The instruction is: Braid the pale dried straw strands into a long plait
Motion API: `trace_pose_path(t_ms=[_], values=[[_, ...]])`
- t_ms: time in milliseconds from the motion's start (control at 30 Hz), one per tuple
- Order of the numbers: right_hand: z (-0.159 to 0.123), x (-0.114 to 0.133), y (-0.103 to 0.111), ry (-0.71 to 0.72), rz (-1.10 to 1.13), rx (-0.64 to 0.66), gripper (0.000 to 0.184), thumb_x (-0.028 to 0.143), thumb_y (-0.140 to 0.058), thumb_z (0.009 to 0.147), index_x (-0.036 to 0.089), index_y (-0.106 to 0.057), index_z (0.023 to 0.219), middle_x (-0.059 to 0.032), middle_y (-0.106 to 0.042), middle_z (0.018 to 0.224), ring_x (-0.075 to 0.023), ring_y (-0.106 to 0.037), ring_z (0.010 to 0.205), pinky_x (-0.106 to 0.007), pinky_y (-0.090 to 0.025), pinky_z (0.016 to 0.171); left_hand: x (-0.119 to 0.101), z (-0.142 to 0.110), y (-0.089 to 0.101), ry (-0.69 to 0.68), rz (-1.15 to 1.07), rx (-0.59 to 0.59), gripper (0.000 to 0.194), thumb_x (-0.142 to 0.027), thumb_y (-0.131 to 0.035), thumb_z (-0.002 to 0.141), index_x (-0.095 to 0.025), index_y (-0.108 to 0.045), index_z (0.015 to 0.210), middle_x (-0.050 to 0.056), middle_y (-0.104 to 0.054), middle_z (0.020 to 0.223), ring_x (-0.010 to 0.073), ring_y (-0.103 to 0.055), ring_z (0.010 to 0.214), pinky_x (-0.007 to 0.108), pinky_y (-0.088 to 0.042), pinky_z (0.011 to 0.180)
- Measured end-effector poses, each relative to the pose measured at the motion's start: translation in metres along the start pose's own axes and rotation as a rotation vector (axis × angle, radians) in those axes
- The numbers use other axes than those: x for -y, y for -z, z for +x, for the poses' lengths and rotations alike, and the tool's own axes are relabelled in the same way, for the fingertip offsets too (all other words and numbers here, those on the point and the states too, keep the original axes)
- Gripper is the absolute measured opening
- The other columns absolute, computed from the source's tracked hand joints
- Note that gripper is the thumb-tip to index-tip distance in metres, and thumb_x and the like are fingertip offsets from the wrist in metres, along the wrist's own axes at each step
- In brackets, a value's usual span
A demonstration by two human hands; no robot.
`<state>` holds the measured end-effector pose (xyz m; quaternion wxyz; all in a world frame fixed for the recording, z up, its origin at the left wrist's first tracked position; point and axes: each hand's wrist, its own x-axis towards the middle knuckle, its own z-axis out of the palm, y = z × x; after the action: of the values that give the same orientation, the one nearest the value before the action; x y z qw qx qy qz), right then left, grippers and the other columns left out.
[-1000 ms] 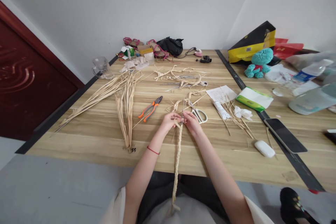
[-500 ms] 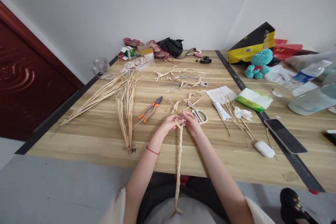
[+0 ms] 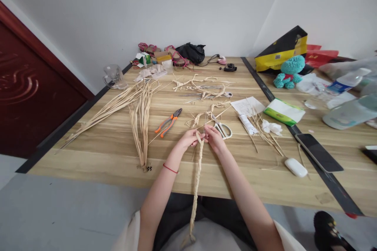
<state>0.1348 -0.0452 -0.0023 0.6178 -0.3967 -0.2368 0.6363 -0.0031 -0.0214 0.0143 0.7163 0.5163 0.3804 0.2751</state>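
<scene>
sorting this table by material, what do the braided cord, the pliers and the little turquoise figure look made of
Braided cord: probably dried straw or similar plant fibre, matte; pale, flat strands.
Pliers: likely dark metal jaws, with orange and grey handles, perhaps plastic or rubber.
Turquoise figure: seemingly yarn, soft-looking; its surface is bumpy, like crochet.

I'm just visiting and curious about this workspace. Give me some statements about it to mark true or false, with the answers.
1. The left hand and right hand meet at the upper end of the straw braid. True.
2. The orange-handled pliers are in the left hand. False: they lie on the table.
3. The turquoise doll wears something red. True.
4. The whole braid lies on the table. False: its lower part extends past the near edge.
5. The dark-screened phone is beside the glass mug. False: the phone is near the small white case.
</scene>
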Motion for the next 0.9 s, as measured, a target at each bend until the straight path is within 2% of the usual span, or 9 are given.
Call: trace_pose_path(t_ms=[100,200,300,400,633,900], values=[[0.0015,-0.0006,0.0005,0.007,-0.004,-0.018,0.03,0.035,-0.077,0.057,0.02,-0.062,0.078,0.0057,-0.048,0.051,-0.0079,-0.041,0.045,-0.022,-0.03,0.042,0.0018,0.003,-0.0003,0.019,0.005,-0.013,0.04,-0.041,-0.074,0.057,-0.014,-0.045,0.061,-0.003,-0.053,0.052,0.001,-0.032,0.038,0.019,-0.017,0.038],[0.0042,-0.0015,0.001,0.013,-0.022,-0.027,0.031,0.036,-0.078,0.057,0.019,-0.062,0.077,0.0053,-0.049,0.05,-0.008,-0.04,0.045,-0.023,-0.034,0.045,0.0039,0.005,0.0001,-0.006,0.023,-0.033,0.039,-0.038,-0.076,0.053,-0.013,-0.047,0.059,-0.006,-0.047,0.047,0.0016,-0.033,0.039,0.018,-0.019,0.039],[0.006,-0.0018,0.0012,0.01,-0.036,-0.031,0.031,0.038,-0.078,0.056,0.019,-0.063,0.076,0.0052,-0.048,0.05,-0.0081,-0.04,0.044,-0.024,-0.034,0.045,0.0056,0.0051,0.001,-0.027,0.046,-0.043,0.036,-0.039,-0.074,0.054,-0.013,-0.049,0.057,-0.008,-0.04,0.043,0.0015,-0.03,0.036,0.018,-0.018,0.039],[0.0052,-0.0009,0.0005,0.017,-0.027,-0.033,0.03,0.037,-0.078,0.055,0.019,-0.063,0.074,0.0054,-0.047,0.05,-0.008,-0.04,0.045,-0.024,-0.034,0.046,0.0063,0.0046,0.002,-0.036,0.063,-0.053,0.033,-0.04,-0.072,0.057,-0.012,-0.055,0.06,-0.008,-0.039,0.042,0.002,-0.03,0.036,0.019,-0.019,0.039],[0.001,0.0016,-0.0025,0.031,-0.057,-0.033,0.029,0.038,-0.077,0.057,0.019,-0.062,0.073,0.0054,-0.048,0.051,-0.0089,-0.042,0.046,-0.024,-0.035,0.047,0.0025,0.0033,0.0032,-0.037,0.09,-0.053,0.038,-0.047,-0.069,0.061,-0.01,-0.063,0.071,-0.002,-0.051,0.051,0.0038,-0.038,0.042,0.019,-0.023,0.041],[0.0006,0.0024,-0.0023,0.004,-0.041,-0.022,0.031,0.038,-0.078,0.056,0.019,-0.062,0.074,0.0053,-0.048,0.051,-0.0081,-0.041,0.045,-0.023,-0.031,0.043,0.0016,0.0014,0.0067,-0.033,0.105,0.04,0.042,-0.048,-0.065,0.066,-0.009,-0.063,0.08,0.003,-0.06,0.067,0.0045,-0.043,0.049,0.019,-0.026,0.044]])
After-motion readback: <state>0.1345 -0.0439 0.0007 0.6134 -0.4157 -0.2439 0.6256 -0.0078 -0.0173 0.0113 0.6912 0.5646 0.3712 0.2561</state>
